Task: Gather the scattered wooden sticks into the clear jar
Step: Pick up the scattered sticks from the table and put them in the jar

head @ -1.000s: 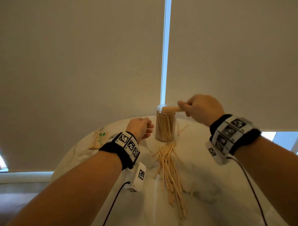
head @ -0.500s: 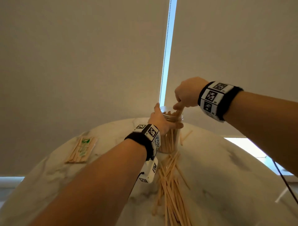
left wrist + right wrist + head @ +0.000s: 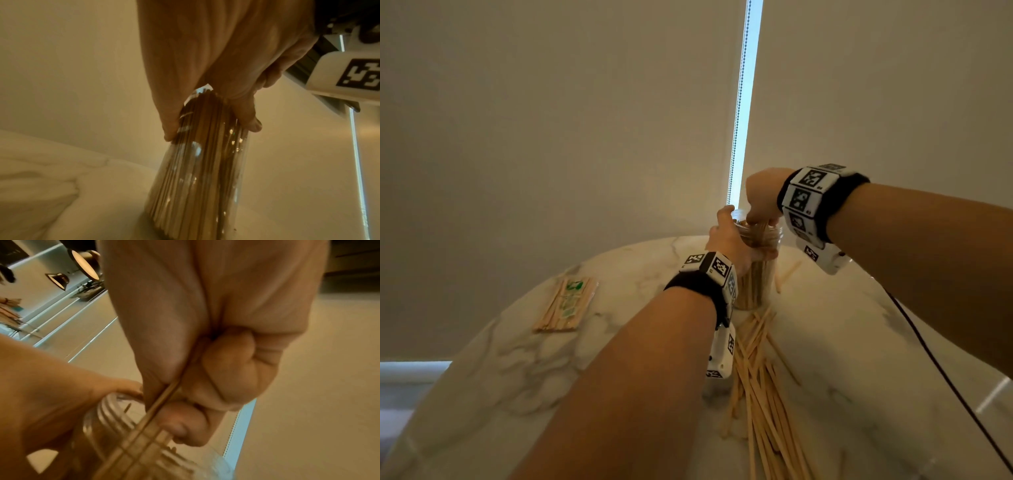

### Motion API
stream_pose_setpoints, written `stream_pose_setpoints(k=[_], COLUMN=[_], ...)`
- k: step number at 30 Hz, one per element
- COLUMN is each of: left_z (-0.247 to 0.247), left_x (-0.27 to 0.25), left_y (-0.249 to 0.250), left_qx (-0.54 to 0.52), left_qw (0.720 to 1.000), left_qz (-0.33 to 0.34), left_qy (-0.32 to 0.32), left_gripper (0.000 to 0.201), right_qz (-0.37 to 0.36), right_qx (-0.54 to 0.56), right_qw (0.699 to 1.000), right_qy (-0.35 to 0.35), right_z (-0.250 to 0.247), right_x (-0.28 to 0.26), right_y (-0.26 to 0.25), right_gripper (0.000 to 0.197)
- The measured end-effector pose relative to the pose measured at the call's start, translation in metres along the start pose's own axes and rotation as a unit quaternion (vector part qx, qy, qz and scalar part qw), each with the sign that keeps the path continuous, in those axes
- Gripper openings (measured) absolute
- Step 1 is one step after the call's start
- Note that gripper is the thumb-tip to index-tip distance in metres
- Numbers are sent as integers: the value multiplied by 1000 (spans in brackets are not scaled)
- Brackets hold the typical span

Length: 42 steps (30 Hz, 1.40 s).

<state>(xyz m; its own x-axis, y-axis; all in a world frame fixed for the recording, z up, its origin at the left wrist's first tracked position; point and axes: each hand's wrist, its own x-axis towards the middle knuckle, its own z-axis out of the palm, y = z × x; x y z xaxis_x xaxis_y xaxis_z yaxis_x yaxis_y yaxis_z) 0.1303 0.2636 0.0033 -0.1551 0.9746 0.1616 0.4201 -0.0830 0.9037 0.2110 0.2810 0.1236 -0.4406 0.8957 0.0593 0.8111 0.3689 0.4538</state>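
1. Head view, nearest: loose wooden sticks (image 3: 760, 387) lie fanned on the marble surface (image 3: 859, 342) at 6 o'clock of the clear jar (image 3: 756, 281); collect these next.
2. Left hand (image 3: 729, 240) wraps the jar's upper wall; a firm hold keeps it upright.
3. Right hand (image 3: 762, 202), above the mouth at 12 o'clock, pinches a few sticks (image 3: 162, 400); best lowered vertically among the packed ones, then released.

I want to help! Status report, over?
Left hand grips clear jar. Right hand pinches wooden sticks at its mouth. Loose sticks remain on table.
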Motion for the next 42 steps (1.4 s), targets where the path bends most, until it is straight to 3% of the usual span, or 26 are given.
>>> stream_pose_setpoints(k=[4,10,15,20,22,25,28,31,33,36,39,42], left_z=[1,2,0,0,-1,-2,-1,-2,-1,8,4,-6], left_x=[2,3,2,0,-2,-4,-4,-4,-3,16,0,-28], left_y=[-3,-5,-2,-2,-2,-1,-2,-3,-3,-23,-17,-9], left_qx=[-6,-5,5,5,-1,-6,-18,-22,-11,24,111,167], left_qw=[1000,1000,1000,1000,1000,1000,1000,1000,1000,999,992,976], left_qz=[-8,0,-8,-7,-5,1,4,2,-3,-23,-58,-100], left_qy=[-2,6,1,2,-1,2,3,7,8,9,-19,-93], left_gripper=[122,123,126,123,122,115,122,124,125,131,131,85], right_qz=[17,-7,-10,1,-8,-20,30,164,214,227,213,184], right_qx=[44,122,117,274,245,234,361,451,434,419,359,309], right_qw=[999,990,992,962,969,972,932,875,875,875,900,920], right_qy=[-2,-76,-52,-20,-10,-9,8,62,18,-91,-124,-154], right_z=[7,-5,8,10,15,15,15,44,76,124,151,161], right_x=[2,1,-1,-2,-3,-5,-9,-11,-10,-4,11,24], right_y=[3,8,4,20,19,15,28,52,59,52,39,28], right_gripper=[39,28,30,21,18,40,40,35,33,23,38,47])
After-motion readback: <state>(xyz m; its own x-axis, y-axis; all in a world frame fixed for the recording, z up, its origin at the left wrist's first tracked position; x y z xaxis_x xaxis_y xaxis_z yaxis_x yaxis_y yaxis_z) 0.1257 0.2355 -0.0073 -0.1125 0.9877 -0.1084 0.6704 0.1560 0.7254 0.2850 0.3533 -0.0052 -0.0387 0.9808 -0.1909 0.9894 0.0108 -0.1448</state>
